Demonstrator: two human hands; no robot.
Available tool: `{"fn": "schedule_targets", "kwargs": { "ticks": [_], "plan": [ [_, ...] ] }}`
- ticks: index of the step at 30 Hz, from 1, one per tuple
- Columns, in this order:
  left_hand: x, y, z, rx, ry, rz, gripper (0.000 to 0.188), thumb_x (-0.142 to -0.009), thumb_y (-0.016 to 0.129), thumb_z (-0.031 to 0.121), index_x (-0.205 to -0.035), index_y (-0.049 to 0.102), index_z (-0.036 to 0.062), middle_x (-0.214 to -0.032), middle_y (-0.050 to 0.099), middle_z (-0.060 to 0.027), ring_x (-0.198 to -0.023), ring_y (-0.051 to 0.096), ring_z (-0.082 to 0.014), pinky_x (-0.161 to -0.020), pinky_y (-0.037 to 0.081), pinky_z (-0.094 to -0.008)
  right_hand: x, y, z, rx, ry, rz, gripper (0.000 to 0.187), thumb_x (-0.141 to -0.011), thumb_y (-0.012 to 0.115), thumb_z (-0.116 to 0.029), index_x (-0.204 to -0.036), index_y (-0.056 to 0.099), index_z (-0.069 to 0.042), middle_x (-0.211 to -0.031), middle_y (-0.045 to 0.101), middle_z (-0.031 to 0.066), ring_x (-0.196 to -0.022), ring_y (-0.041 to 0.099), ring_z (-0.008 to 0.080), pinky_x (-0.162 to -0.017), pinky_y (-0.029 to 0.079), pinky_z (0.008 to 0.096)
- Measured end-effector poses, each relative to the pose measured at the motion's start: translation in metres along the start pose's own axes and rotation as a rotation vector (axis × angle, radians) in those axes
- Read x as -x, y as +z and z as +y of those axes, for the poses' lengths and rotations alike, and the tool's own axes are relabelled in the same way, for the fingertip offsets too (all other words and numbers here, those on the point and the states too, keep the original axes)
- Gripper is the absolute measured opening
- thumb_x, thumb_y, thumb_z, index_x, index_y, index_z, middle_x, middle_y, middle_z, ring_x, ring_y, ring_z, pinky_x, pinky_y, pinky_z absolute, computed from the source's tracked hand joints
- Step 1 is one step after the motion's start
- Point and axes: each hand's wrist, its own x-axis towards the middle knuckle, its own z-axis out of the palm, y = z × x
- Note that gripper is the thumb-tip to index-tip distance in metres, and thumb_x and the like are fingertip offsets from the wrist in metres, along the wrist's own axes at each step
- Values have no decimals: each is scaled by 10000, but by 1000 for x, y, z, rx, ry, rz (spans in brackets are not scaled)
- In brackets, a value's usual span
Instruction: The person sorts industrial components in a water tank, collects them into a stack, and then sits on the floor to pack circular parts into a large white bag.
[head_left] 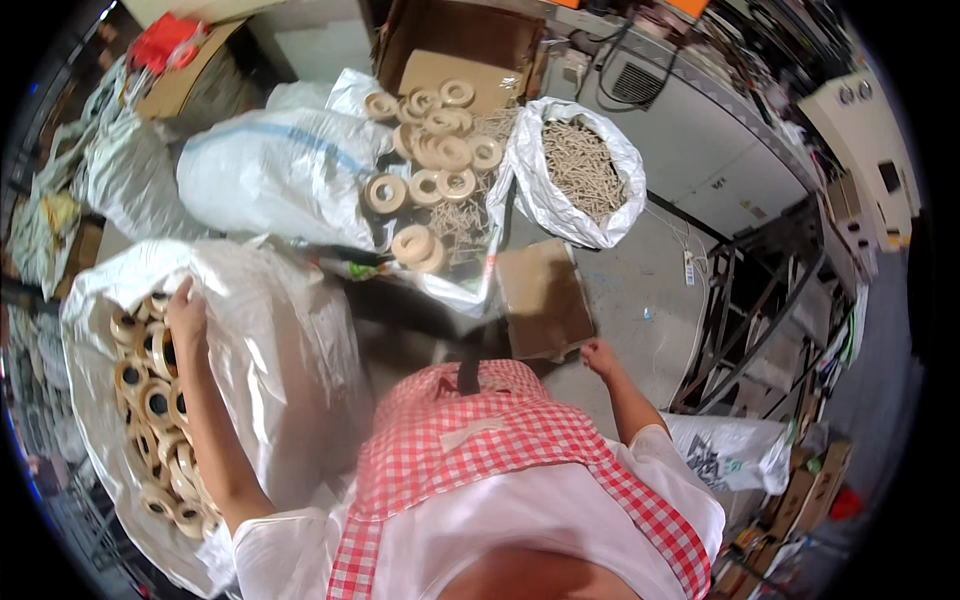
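At the left, my left hand (187, 318) reaches over the far part of an open white woven sack (290, 330). Tan thick-walled rings (157, 403), each with a dark hole, fill its mouth. The hand is against the upper rings and the sack's inner side; most of its fingertips are hidden, so its grip does not show. Low at the right, my right hand (600, 358) has curled fingers at the near corner of a brown cardboard piece (545, 300). Whether it grips that corner is unclear.
Ahead, a white-lined surface (455, 285) bears cream rings (440, 150) and small pale sticks (460, 225). Beside it, a white sack (635, 200) holds many similar pieces (583, 170). A dark metal frame (760, 320) stands at right; a full sack (270, 180) lies at far left.
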Motion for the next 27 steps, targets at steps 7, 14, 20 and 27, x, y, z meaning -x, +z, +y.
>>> {"fn": "schedule_targets", "kwargs": {
  "ticks": [7,14,20,27],
  "plan": [
    [128,112,176,-85,217,-442,425,-757,529,65,-1177,470,43,-1240,450,-168,-1174,397,-315,-982,302,-332,-46,-21,-95,-248,-119,3,233,-804,543,-171,-959,550,4,-727,567,35,-610,525,98,-524,429,235],
    [199,210,70,-669,201,-1296,508,-761,532,328,-1211,454,104,-1177,518,-111,-1093,486,-259,-931,302,-488,-35,-4,-30,-5,41,-105,289,-757,593,-234,-919,580,6,-747,605,107,-652,591,172,-591,469,291],
    [173,280,14,-487,111,-1208,304,-732,508,231,-993,591,100,-1027,589,-129,-960,551,-302,-795,443,-393,-19,-33,-4,50,327,-131,225,-772,590,-181,-908,564,-4,-693,568,54,-578,552,126,-501,444,251],
    [139,341,39,-430,187,-1171,211,-726,526,219,-861,647,110,-926,626,-99,-890,584,-263,-761,450,-391,-57,-54,-145,-45,114,-86,262,-789,588,-183,-980,580,-3,-776,600,69,-659,565,127,-561,453,249]
  ]
}}
